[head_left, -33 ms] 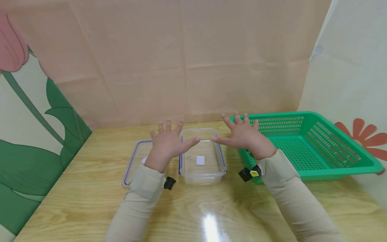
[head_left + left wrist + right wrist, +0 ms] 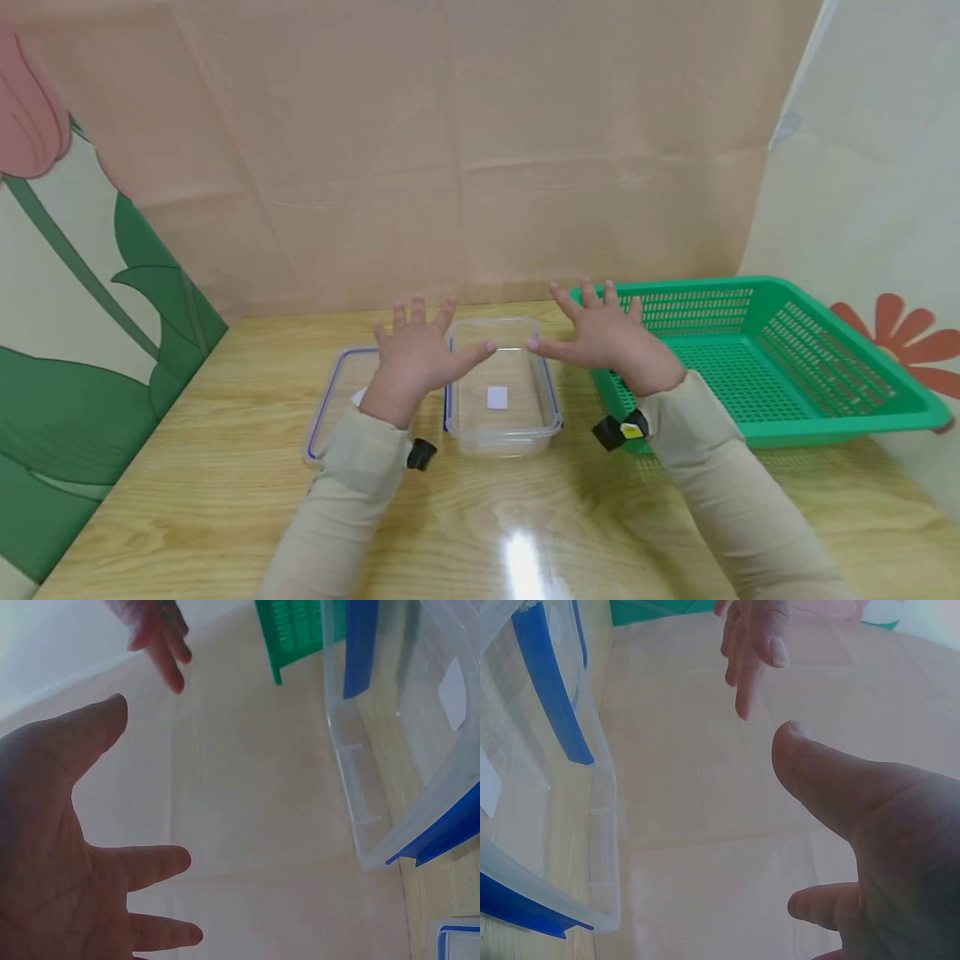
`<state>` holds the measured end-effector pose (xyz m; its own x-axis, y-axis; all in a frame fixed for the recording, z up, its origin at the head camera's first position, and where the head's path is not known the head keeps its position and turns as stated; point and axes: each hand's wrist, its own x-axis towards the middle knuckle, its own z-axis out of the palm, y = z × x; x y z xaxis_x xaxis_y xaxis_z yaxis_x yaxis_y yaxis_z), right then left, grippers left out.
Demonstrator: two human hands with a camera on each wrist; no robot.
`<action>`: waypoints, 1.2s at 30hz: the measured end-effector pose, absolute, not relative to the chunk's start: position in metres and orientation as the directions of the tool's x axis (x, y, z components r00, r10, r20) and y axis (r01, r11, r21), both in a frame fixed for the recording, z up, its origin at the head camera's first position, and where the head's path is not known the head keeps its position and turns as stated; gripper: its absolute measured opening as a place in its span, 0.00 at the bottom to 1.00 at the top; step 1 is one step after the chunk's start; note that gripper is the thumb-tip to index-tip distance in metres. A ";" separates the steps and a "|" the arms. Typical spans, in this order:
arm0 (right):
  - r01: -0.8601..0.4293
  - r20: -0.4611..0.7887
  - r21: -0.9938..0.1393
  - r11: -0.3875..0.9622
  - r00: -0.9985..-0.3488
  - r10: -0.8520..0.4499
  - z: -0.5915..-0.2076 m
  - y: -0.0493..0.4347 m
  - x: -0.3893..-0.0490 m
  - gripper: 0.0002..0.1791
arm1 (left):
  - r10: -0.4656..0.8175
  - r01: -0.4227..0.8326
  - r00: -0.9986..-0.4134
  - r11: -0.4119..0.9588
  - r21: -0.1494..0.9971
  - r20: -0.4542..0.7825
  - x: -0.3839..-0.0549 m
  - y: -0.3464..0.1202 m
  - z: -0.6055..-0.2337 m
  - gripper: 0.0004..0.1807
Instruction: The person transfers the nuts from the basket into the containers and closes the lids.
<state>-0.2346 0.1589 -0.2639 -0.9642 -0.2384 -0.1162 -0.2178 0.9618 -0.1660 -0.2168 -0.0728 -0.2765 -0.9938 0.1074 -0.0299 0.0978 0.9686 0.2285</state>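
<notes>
In the head view a clear plastic food container (image 2: 517,414) stands on the table with a white square label (image 2: 497,397) showing in it. Its lid (image 2: 337,392), clear with a blue seal line, lies to the left, partly hidden by the left arm. Over the area between lid and container, my left hand (image 2: 415,357) is held up with fingers spread, holding nothing. My right hand (image 2: 611,337) is also spread and bare, between the container and the green basket (image 2: 750,429). Both thumbs point toward each other above the container, apart. Blue side clips (image 2: 442,829) show in the left wrist view.
The green basket with slotted walls takes up the right of the wooden table (image 2: 225,500). A pinkish-beige sheet (image 2: 450,150) hangs along the back. Walls with flower pictures (image 2: 60,350) stand on the left and right sides.
</notes>
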 end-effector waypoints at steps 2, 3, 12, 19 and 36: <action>-0.221 -0.115 -0.169 0.961 -0.964 -0.241 -0.263 0.159 -0.234 0.57 | 0.108 0.099 -0.994 0.969 0.227 -0.026 -0.216 -0.073 -0.275 0.50; -0.222 -0.113 -0.171 0.960 -0.963 -0.243 -0.263 0.159 -0.234 0.56 | 0.108 0.099 -0.994 0.969 0.224 -0.025 -0.215 -0.073 -0.275 0.50; -0.261 -0.090 -0.185 0.947 -0.956 -0.281 -0.256 0.169 -0.230 0.56 | 0.117 0.113 -0.993 0.968 0.222 -0.005 -0.212 -0.076 -0.276 0.49; -0.391 -0.094 -0.253 0.885 -0.901 -0.425 -0.243 0.191 -0.236 0.53 | 0.122 0.124 -0.992 0.915 0.384 0.030 -0.216 -0.088 -0.289 0.43; -0.552 -0.060 -0.447 0.704 -0.767 -0.639 -0.240 0.276 -0.267 0.44 | -0.111 -0.005 -0.994 0.240 0.971 0.022 -0.236 -0.095 -0.353 0.30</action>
<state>-0.2674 0.2762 -0.2403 -0.7667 -0.6392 -0.0598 -0.5520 0.7040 -0.4469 -0.2359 -0.0955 -0.3533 -0.9936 -0.1111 0.0221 -0.0053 0.2399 0.9708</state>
